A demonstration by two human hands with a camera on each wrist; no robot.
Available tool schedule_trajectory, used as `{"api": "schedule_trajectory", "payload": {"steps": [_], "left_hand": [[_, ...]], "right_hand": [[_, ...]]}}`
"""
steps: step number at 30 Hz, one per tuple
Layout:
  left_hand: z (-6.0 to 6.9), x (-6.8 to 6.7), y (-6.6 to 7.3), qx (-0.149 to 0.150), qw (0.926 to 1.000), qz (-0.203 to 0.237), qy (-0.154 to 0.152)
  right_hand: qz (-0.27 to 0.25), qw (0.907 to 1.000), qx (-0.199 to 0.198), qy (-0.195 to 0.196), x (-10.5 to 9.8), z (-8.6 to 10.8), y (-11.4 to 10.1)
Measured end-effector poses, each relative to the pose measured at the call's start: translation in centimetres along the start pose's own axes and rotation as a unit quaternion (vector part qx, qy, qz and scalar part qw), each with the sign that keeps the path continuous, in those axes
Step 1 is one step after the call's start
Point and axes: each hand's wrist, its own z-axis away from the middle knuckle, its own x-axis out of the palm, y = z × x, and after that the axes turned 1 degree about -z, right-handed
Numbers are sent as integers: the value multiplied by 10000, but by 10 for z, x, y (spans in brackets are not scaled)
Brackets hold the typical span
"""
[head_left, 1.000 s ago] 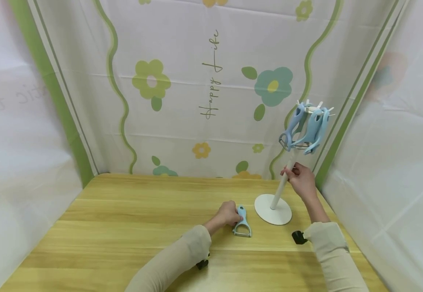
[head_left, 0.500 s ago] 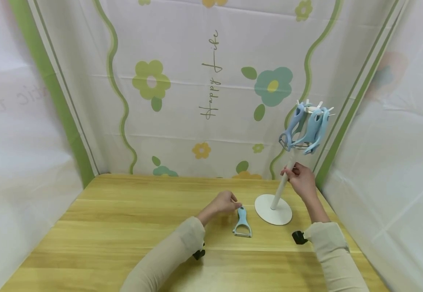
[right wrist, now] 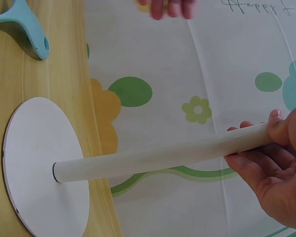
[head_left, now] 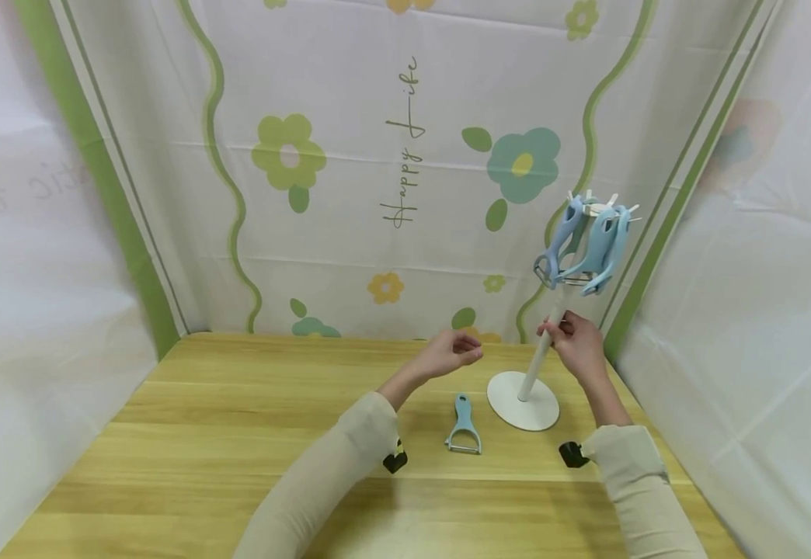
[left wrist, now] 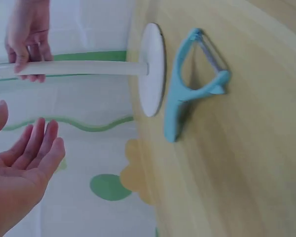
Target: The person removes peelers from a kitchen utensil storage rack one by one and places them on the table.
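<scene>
A light blue peeler (head_left: pixel 463 423) lies on the wooden table, its blade end toward the near side. Above and behind it hovers my left hand (head_left: pixel 447 354), holding nothing; in the left wrist view its fingers (left wrist: pixel 37 148) are loosely bent and apart from the thumb. My right hand (head_left: pixel 580 345) pinches the white pole (head_left: pixel 537 363) of a stand between thumb and fingers, also plain in the right wrist view. The stand's round base (head_left: pixel 506 396) rests on the table, right of the peeler. Several blue and greenish peelers (head_left: pixel 596 247) hang from the hooks at its top.
The wooden table (head_left: pixel 238 435) stretches to the left and front. A white curtain with flowers (head_left: pixel 405 171) hangs behind its far edge, and white cloth (head_left: pixel 762 310) closes the right side near the stand.
My left hand has let go of the light blue peeler and risen away toward the far side. The peeler stays on the table. My right hand keeps its place on the pole.
</scene>
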Motion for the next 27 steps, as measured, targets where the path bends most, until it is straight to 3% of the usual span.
{"api": "schedule_trajectory", "payload": {"steps": [16,22,27], "left_hand": [[-28,-21,54,667,9971,157,316],[-33,-21,70,658,9966,263,419],[-37,-19,80,898,9939,354,533]], "right_hand": [[-42,10000,0,21,0,0,-1],[-54,9999,135,-10,1,0,-1],[-90,9999,134,-30,0,0,-1]]}}
